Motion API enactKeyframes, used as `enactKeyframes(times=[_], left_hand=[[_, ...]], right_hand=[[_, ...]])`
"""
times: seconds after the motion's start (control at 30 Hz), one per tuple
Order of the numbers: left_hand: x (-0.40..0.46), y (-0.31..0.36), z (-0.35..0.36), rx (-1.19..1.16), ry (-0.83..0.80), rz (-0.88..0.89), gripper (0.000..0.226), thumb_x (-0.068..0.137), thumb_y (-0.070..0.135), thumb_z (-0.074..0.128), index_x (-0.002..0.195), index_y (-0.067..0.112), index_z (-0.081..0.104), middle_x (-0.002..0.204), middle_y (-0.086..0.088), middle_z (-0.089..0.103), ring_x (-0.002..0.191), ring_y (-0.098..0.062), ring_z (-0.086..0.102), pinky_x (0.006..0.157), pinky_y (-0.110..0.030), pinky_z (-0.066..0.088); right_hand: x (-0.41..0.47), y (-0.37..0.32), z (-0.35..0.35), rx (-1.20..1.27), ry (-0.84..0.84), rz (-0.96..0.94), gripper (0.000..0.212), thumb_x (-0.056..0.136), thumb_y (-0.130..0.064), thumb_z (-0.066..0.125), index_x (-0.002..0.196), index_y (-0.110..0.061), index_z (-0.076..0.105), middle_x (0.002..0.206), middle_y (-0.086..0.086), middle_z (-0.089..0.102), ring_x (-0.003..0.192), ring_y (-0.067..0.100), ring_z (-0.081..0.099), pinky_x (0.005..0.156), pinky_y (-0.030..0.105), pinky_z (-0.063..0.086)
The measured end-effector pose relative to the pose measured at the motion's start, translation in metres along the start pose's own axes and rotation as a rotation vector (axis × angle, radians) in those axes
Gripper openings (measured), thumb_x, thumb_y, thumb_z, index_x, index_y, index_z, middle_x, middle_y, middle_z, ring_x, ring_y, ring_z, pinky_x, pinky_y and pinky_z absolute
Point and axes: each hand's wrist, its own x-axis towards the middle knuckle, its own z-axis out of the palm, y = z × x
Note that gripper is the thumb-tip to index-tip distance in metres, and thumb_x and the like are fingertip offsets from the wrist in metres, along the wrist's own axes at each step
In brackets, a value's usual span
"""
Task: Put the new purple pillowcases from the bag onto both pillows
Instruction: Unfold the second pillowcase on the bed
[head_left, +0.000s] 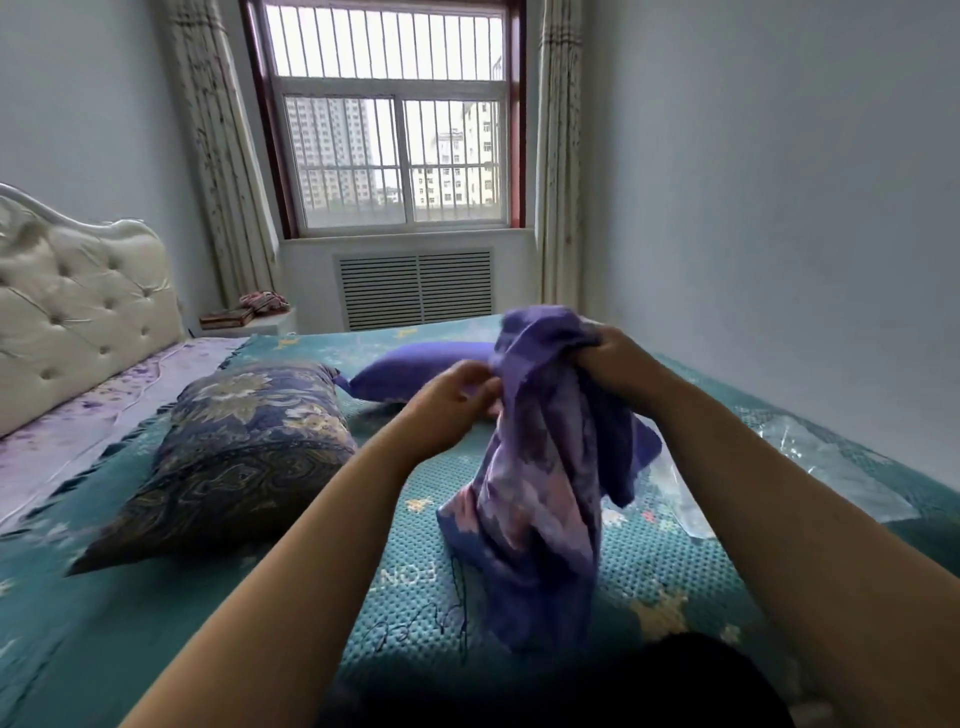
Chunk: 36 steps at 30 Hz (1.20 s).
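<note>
Gripped by both hands, left hand and right hand, a purple pillowcase was held bunched above the teal bedspread. Leftward a dark patterned pillow lay; behind, a purple-cased pillow; rightward, a clear plastic bag.

Pillowcase: purple, pale floral. Pillow at 9 o'clock: navy paisley. Bedspread: teal, dotted.

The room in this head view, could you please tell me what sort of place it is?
Most likely a home bedroom. A bed with a tufted headboard fills the room, two pillows lie on it, and curtains frame a barred window. Both hands hold a purple pillowcase.
</note>
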Motion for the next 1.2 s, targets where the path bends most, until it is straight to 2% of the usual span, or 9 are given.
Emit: enactKeyframes(times=[0.07,0.13,0.27,0.4,0.57,0.73,0.93,1.1,1.2], left_hand=[[0.010,-0.004,-0.001,0.098,0.141,0.096,0.066,0.080,0.039,0.067,0.137,0.019,0.040,0.136,-0.006,0.048,0.123,-0.021,0.047,0.105,-0.037,0.038],[0.016,0.000,-0.001,0.041,0.029,0.149,0.077,0.072,0.037,0.074,0.138,0.018,0.039,0.134,-0.003,0.050,0.126,-0.018,0.044,0.104,-0.032,0.038],[0.009,0.029,-0.005,-0.392,-0.090,0.133,0.020,0.076,-0.003,0.067,0.084,0.016,0.068,0.074,0.009,0.069,0.073,-0.004,0.061,0.069,-0.019,0.050],[0.005,0.024,-0.029,-0.691,0.068,0.074,0.012,0.073,0.008,0.071,0.086,0.007,0.069,0.078,-0.008,0.069,0.071,-0.017,0.063,0.070,-0.029,0.052],[-0.011,0.015,-0.071,-0.086,-0.303,-0.093,0.023,0.077,0.022,0.077,0.096,0.012,0.069,0.095,-0.001,0.072,0.087,-0.015,0.064,0.079,-0.026,0.055],[-0.028,0.002,-0.119,-0.257,-0.356,-0.236,0.079,0.025,0.065,0.087,0.078,0.008,0.075,0.086,-0.010,0.072,0.075,-0.016,0.068,0.066,-0.026,0.057],[-0.044,-0.044,-0.143,-0.081,-0.538,-0.298,0.062,0.045,0.059,0.086,0.074,0.007,0.071,0.062,0.002,0.059,0.052,-0.002,0.049,0.048,-0.012,0.040],[-0.013,-0.088,-0.115,0.262,-0.476,-0.279,0.081,0.044,0.087,0.064,0.087,0.018,0.070,0.081,0.004,0.068,0.074,-0.004,0.056,0.075,-0.028,0.050],[-0.008,-0.120,-0.033,0.239,-0.598,-0.269,0.089,0.043,0.090,0.058,0.098,0.021,0.066,0.090,0.009,0.066,0.078,0.001,0.054,0.081,-0.020,0.045]], right_hand=[[-0.001,-0.019,0.000,-0.077,-0.133,-0.037,0.029,0.073,-0.015,0.050,0.090,0.002,0.066,0.088,0.013,0.066,0.080,0.016,0.056,0.079,0.036,0.050],[-0.001,-0.038,-0.005,-0.159,-0.217,-0.052,0.017,0.083,-0.003,0.046,0.074,0.002,0.060,0.075,0.010,0.061,0.071,0.014,0.053,0.072,0.031,0.049],[0.003,-0.056,-0.024,-0.082,-0.166,-0.066,0.028,0.092,0.000,0.041,0.073,-0.007,0.060,0.073,0.006,0.060,0.067,0.011,0.053,0.062,0.022,0.046],[0.001,-0.051,-0.059,-0.178,-0.101,-0.044,0.028,0.076,-0.014,0.060,0.086,0.012,0.061,0.077,0.013,0.058,0.070,0.016,0.051,0.056,0.020,0.042],[0.007,-0.043,-0.090,-0.407,0.446,-0.187,0.022,0.078,0.000,0.049,0.085,-0.014,0.064,0.084,0.004,0.060,0.081,0.017,0.053,0.062,0.015,0.040],[0.007,-0.036,-0.103,-0.507,0.215,-0.057,0.021,0.063,-0.022,0.045,0.069,-0.010,0.061,0.067,0.008,0.057,0.064,0.017,0.049,0.057,0.026,0.037],[0.023,0.012,-0.129,-0.298,0.169,0.204,0.018,0.088,-0.010,0.052,0.078,-0.006,0.066,0.079,0.016,0.065,0.070,0.025,0.058,0.073,0.036,0.050],[0.048,0.038,-0.088,-0.532,0.043,0.273,0.017,0.080,-0.006,0.053,0.071,-0.006,0.068,0.074,0.012,0.064,0.073,0.026,0.057,0.065,0.027,0.046],[0.059,0.063,-0.057,-0.694,0.029,0.304,0.016,0.079,-0.008,0.053,0.077,-0.010,0.069,0.089,0.014,0.068,0.081,0.028,0.060,0.072,0.027,0.045]])
